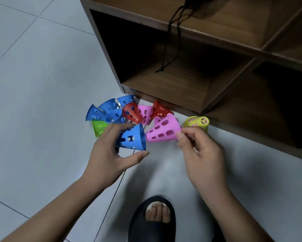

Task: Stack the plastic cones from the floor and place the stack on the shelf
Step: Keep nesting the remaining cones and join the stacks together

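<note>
My left hand [110,151] grips a blue perforated cone [132,138] between fingers and thumb, its wide mouth facing right. My right hand [199,154] pinches a pink cone [162,131] by its rim, close to the blue one's mouth. On the floor behind them lie several more cones: blue ones [103,111], a green one [98,127], two red ones [132,113] [160,109], another pink one [145,111] and a yellow one [197,122] just behind my right fingers. The wooden shelf [164,88] stands right behind the pile.
The shelf unit has several open cubbies; a black cord [171,41] hangs from the upper board into the lower left one. Grey floor tiles [42,84] spread to the left. My foot in a black slipper [153,222] is below my hands.
</note>
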